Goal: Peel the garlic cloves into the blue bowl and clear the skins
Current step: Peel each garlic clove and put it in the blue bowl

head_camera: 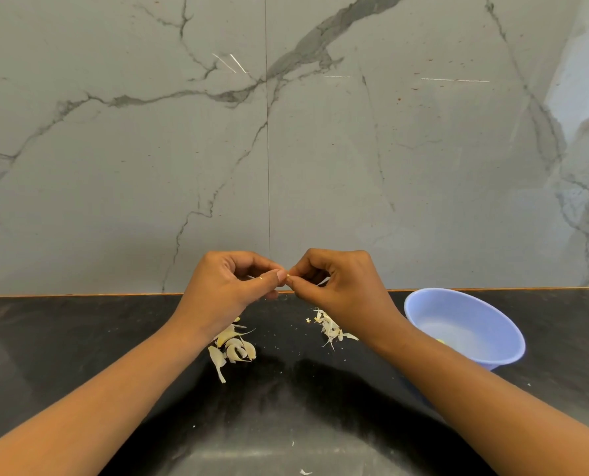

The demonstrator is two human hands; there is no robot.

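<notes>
Just below the middle of the frame, the left hand (231, 286) and right hand (337, 286) meet above the black counter (80, 338), fingers curled. Both pinch a small garlic clove (288, 275) between thumb and fingertips; it is mostly hidden. Under the left wrist lies a pile of pale skins (234, 348), and a smaller heap of thin shreds (329, 328) lies under the right hand. At the right of the frame the blue bowl (485, 321) sits on the counter, with something small and yellowish just showing inside. Behind stands a grey marble wall (354, 149).
</notes>
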